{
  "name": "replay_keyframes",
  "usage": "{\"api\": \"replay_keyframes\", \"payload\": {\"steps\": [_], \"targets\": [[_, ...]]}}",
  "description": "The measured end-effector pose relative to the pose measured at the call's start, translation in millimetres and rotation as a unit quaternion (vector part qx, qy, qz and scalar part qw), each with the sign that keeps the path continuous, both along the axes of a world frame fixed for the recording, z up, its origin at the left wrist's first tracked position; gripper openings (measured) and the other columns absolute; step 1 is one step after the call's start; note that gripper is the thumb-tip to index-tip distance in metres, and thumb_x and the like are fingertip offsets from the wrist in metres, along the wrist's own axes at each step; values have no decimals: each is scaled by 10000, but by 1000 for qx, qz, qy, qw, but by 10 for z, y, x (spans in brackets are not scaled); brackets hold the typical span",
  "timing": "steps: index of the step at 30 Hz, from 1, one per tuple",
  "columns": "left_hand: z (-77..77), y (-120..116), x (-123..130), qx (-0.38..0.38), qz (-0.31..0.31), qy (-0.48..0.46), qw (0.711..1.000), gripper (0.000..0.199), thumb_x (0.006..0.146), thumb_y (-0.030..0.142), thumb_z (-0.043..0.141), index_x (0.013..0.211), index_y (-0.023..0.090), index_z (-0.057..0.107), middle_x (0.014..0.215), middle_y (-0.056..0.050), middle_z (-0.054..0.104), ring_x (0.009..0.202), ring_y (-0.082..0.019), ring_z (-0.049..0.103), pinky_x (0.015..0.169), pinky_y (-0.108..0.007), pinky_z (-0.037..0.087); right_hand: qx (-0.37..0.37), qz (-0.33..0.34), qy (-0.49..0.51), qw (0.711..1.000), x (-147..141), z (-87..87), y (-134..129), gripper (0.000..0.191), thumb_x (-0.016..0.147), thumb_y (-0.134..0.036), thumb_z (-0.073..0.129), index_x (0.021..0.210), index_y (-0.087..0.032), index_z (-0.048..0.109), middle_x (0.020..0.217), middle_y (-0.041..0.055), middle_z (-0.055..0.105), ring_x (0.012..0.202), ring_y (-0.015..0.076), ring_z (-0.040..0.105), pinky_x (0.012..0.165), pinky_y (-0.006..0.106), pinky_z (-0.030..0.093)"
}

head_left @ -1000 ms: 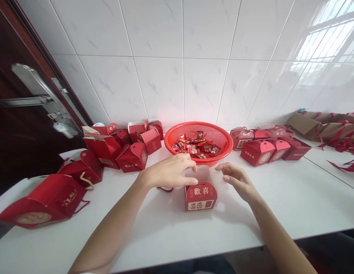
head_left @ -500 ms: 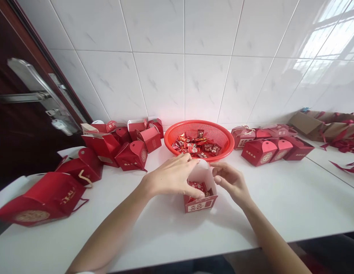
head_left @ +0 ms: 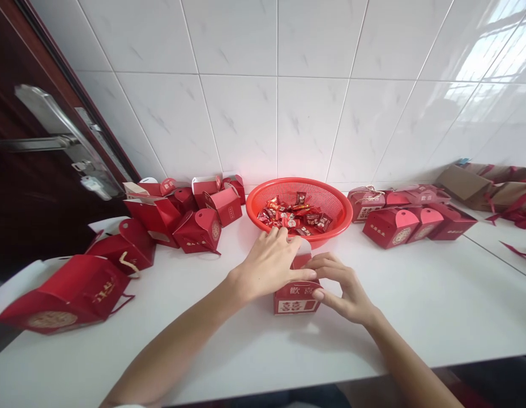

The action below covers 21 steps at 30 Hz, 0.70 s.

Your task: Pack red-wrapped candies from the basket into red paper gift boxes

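A small red candy box (head_left: 295, 306) with white-and-gold lettering stands upright on the white table in front of me. My left hand (head_left: 274, 265) reaches over its left side, thumb along the top and fingers curled at the raised back flap. From the right, my right hand (head_left: 340, 285) grips the box, thumb at the front panel's upper corner and fingers on the side and top. Both hands are closed on its flaps, which are partly folded together. The inside of the box is hidden. Just behind it sits a red plastic basket (head_left: 257, 218) with wrapped candies (head_left: 310, 217).
Several red boxes, some with open tops, stand at the left, the nearest one (head_left: 71, 294) large. More closed red boxes (head_left: 392, 226) are grouped at the right. A brown cardboard box (head_left: 466, 184) with red ribbons lies far right. Behind are a tiled wall and a door handle (head_left: 37, 143).
The box's front flap has come up and inward, covering the candies seen inside before. My right hand has moved in from beside the box to grip it; my left thumb has lifted out.
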<state>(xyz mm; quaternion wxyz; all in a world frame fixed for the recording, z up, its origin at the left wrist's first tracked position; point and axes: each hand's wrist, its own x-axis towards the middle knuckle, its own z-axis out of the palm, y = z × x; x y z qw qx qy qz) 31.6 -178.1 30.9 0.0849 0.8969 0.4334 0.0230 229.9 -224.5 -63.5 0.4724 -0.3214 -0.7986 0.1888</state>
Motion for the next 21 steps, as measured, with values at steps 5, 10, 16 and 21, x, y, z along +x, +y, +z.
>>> {"api": "replay_keyframes", "payload": {"steps": [5,10,16,21], "targets": [[-46,36,43,37,-26,3,999,551,940,695,499,1125,196,640,1071,-128,635,1009,-322,619,864,-397,467,-35,-30,34,998,4,-3,-28,181,920,-422,714,933,-241,725,1038,102,759,957,259,701,844,398,569],[0,173,-50,-16,-99,-4,995,483,1022,599,389,1029,216,683,903,-63,636,891,-252,622,727,-311,431,-73,-29,63,995,13,-8,-34,187,903,-417,735,873,-238,689,1070,98,760,984,257,715,873,397,573],[88,402,-296,-161,-165,-78,970,304,970,485,511,975,273,729,889,-6,682,809,-198,627,704,-274,432,-102,-3,80,992,34,-38,-31,115,907,-343,740,903,-247,676,1109,82,774,1141,277,698,961,429,564],[6,381,-218,-135,-173,-76,973,286,889,311,622,1161,296,710,1041,-22,708,950,-229,654,786,-294,463,-109,-19,74,991,27,-53,-30,153,930,-377,707,877,-236,684,1104,100,775,1127,289,705,958,445,575]]}}
